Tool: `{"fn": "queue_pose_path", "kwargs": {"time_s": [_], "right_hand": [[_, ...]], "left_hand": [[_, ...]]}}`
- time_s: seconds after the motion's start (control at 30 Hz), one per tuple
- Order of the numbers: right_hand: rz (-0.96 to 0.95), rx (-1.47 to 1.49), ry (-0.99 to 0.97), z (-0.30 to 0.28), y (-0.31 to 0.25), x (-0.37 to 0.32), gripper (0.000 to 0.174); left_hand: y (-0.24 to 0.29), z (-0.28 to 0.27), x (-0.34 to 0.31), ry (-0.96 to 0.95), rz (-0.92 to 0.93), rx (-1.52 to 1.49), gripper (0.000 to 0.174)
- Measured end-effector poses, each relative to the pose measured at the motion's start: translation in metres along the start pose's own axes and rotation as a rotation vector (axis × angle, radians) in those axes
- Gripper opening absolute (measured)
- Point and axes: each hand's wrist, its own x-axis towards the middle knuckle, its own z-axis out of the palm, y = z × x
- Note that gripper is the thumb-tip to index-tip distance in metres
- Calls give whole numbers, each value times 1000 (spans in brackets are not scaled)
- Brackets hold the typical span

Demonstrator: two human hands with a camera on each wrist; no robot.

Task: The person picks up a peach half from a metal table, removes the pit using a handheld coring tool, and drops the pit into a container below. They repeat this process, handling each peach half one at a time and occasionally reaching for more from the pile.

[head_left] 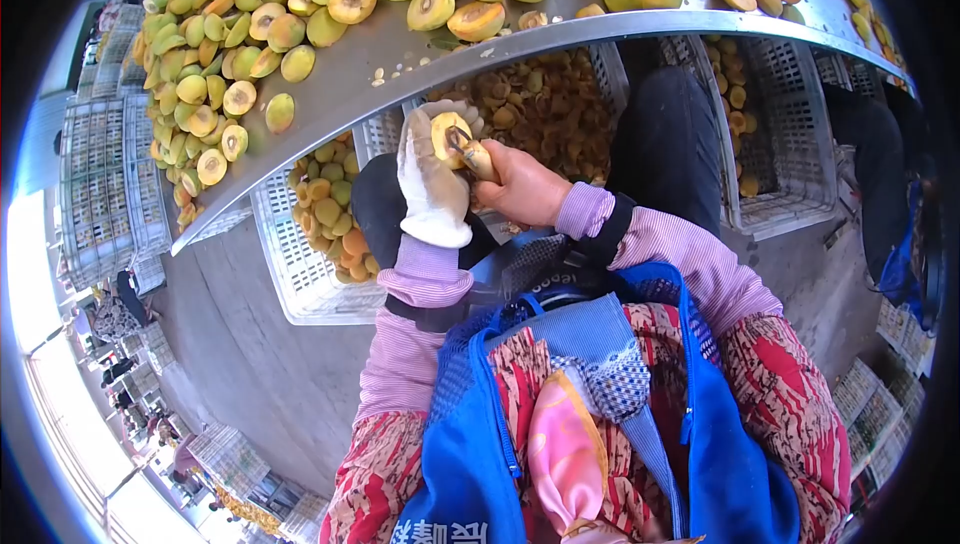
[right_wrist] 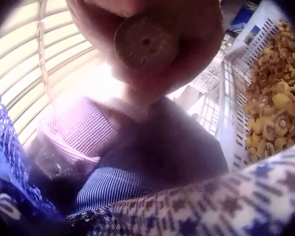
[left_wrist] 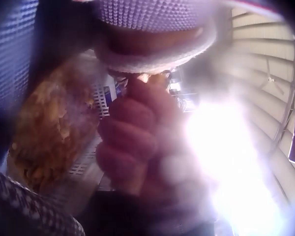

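Left of the gloved left hand (head_left: pixel 428 179), a white crate (head_left: pixel 276 234) holds fruit (head_left: pixel 328 212); that hand grips a yellow fruit piece (head_left: pixel 441 136), touched by a tool (head_left: pixel 481 161) whose handle the right hand (head_left: pixel 529 189) clasps just beside it.

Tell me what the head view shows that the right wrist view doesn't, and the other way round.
Only the head view shows the metal table with fruit halves on it, the fruit piece in the left hand, and the tool's dark tip.

Only the right wrist view shows the round end of the tool's handle and a broad stretch of pale ribbed roof.

Both show the right hand gripping that handle, a purple sleeve and a white crate of fruit pieces.
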Motion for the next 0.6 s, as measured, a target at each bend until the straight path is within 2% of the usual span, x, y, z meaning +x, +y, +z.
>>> {"fn": "queue_pose_path", "kwargs": {"time_s": [0.07,0.1,0.13,0.2,0.23,0.27,0.3,0.33,0.4,0.47,0.53,0.6], "right_hand": [[253,462,-188,-15,-7,-1,19],[243,580,-219,-19,-10,-3,15],[237,572,-220,-22,-7,-2,15],[270,773,-371,-24,-1,1,16],[266,769,-377,-21,-1,0,16],[246,660,-379,-17,-4,-3,17],[226,551,-382,-12,-7,-6,18],[236,586,-377,-4,-2,-7,18],[272,475,-304,3,-6,-11,18],[250,468,-308,-1,-3,-10,21],[225,458,-309,-4,-5,-12,24],[81,-31,-115,-6,-16,-20,31]], "left_hand": [[2,2,0,-94,6,-308,36],[3,-1,-3,-159,22,-211,40],[2,0,-3,-162,31,-213,40],[1,4,-7,-103,139,-83,44],[5,2,-10,-21,1,-180,50],[8,-5,-5,42,-218,-316,52],[9,-10,-5,38,-268,-252,53],[9,-15,-7,37,-319,-187,54],[4,-3,-9,56,-254,-190,55],[6,13,-16,163,21,-79,55],[3,3,-14,165,43,-115,55],[9,-4,-16,88,-100,-87,53]]}}
